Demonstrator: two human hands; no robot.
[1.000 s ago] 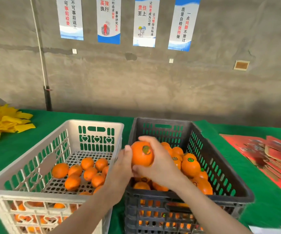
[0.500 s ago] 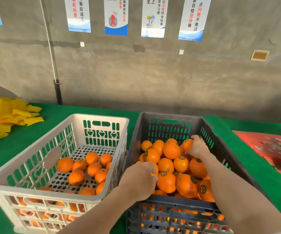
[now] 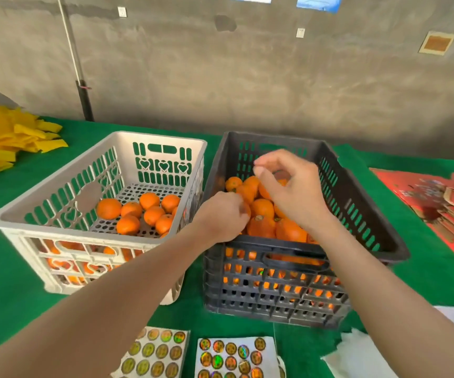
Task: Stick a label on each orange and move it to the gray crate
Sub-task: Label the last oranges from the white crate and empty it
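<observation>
**A:** Green cloth covers the table (image 3: 16, 268). At centre left, the white crate (image 3: 163, 159) holds loose oranges (image 3: 149, 214). Your hands?

**B:** Your left hand (image 3: 223, 216) curls over the gray crate's (image 3: 370, 211) near rim; I cannot tell if it holds anything. Your right hand (image 3: 294, 192) hovers loose and empty above the piled oranges (image 3: 262, 208).

**A:** Next?

**B:** Probably peel a label from the sheets (image 3: 231, 356) at bottom centre.

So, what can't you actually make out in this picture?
All in the head view:
1. Left hand: its own back hides whether the fingers hold one of the oranges.
2. Right hand: blur hides whether the fingertips pinch anything.
3. Wall posters: cut off by the top edge, unreadable.
4. Sticker sheets: cut by the bottom edge, print too small to read.
</observation>
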